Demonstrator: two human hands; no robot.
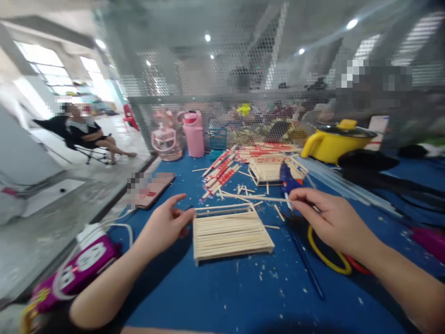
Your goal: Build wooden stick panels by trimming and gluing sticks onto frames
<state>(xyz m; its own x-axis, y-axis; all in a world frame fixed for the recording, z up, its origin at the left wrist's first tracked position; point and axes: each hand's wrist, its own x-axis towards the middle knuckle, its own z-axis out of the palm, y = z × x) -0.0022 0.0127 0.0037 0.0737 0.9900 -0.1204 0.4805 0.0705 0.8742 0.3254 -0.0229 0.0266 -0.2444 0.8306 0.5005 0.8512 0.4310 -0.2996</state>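
Stick frame (231, 234) sits on the blue bench (243, 301), front and center. Left hand (165, 227) at its far-left corner, fingers loosely curled, gripping nothing; can't tell if the thumb touches. Right hand (328, 218) has one thin stick (257, 198) pinched by its right end, thumb against fingers. Farther back: glue gun (285, 177), second frame (264, 174), red-wrapped stick bundles (222, 172), yellow pot (328, 147) behind right.
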